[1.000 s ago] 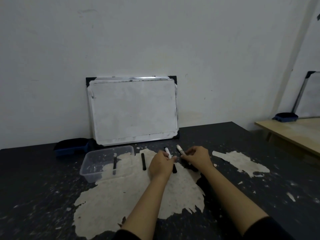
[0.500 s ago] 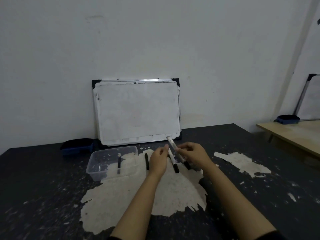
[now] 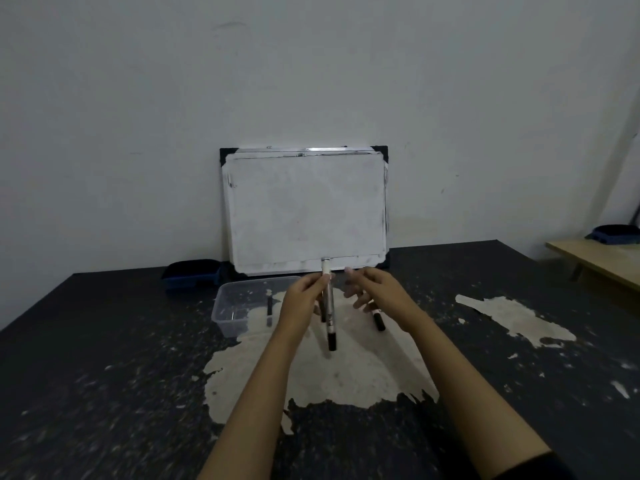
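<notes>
My left hand pinches the top end of a white marker with a black cap, which hangs almost upright above the table, cap end down. My right hand hovers just to the right of it with fingers spread and relaxed, holding nothing. A second marker lies on the table under the right hand, partly hidden by it. A white board leans against the wall behind both hands.
A clear plastic tub with a dark marker in it stands left of my hands. A blue eraser sits behind it. The dark table has worn pale patches. A wooden table with another eraser is at the right.
Both hands rose from the table. The marker went from the right hand's grip into the left hand's and swung to nearly upright; the right hand let go and opened.
</notes>
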`<state>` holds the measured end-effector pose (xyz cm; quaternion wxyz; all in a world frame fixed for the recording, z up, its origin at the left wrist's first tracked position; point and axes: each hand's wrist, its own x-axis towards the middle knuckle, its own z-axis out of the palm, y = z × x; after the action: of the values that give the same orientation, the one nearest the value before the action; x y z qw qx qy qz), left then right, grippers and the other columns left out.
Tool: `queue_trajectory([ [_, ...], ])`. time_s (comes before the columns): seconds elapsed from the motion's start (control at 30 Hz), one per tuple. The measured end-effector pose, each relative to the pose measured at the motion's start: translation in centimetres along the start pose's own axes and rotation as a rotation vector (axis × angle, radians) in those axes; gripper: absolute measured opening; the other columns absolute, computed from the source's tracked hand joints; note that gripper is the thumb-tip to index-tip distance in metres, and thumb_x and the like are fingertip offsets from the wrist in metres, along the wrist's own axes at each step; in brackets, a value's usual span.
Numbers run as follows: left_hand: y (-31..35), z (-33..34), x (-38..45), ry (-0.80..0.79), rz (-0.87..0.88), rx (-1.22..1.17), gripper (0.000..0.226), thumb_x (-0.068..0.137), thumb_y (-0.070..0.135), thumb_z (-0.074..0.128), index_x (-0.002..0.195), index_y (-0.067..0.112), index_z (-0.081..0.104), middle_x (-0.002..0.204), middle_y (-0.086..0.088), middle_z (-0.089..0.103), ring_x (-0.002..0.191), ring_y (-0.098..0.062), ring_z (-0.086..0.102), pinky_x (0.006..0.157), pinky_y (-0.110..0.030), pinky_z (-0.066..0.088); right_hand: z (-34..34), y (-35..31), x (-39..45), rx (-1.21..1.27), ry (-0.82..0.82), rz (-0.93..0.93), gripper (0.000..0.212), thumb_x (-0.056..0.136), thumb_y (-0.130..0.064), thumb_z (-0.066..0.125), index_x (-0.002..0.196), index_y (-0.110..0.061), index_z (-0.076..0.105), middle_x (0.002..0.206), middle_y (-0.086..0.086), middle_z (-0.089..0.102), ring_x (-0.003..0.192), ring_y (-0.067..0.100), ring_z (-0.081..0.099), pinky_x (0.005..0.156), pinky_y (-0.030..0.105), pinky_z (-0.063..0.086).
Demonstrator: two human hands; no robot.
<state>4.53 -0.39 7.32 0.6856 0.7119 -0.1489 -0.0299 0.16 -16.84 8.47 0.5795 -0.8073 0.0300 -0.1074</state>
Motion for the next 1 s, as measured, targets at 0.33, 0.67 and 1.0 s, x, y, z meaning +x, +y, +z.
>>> queue_trajectory([
  [0.33,0.7,-1.3,-1.3,-0.161,0.131,0.401,0.028,0.096,0.034,0.049,0.104,0.018,0.070,0.098,-0.009,0.070,0.092,-0.025,0.065,0.083,-0.043,0.052,0.5,-1.6,0.7,-0.003,0.009,-0.124,0.048,0.091,-0.052,0.063,0.063,-0.015,0.055,0.050,-0.008,0.053,0.047,0.010,0.046,0.055,0.029,0.044],
  [0.67,-0.1,-0.5,-1.4,-0.210,0.247,0.589,0.030,0.097,0.043,0.044,0.085,0.022,0.063,0.079,0.002,0.058,0.072,-0.010,0.054,0.064,-0.029,0.040,0.7,0.4,1.4,-0.237,0.002,-0.077,0.052,0.091,-0.052,0.063,0.057,-0.013,0.054,0.051,0.002,0.049,0.042,0.006,0.041,0.049,0.016,0.038],
  [1.0,0.1,-0.8,-1.5,-0.233,0.087,0.475,0.037,0.100,0.040,0.041,0.086,0.016,0.066,0.072,0.003,0.053,0.056,-0.008,0.044,0.056,-0.023,0.035,2.1,0.4,0.8,-0.006,-0.069,0.015,0.044,0.101,-0.035,0.053,0.062,-0.015,0.048,0.055,0.000,0.041,0.044,0.009,0.031,0.049,0.024,0.028],
])
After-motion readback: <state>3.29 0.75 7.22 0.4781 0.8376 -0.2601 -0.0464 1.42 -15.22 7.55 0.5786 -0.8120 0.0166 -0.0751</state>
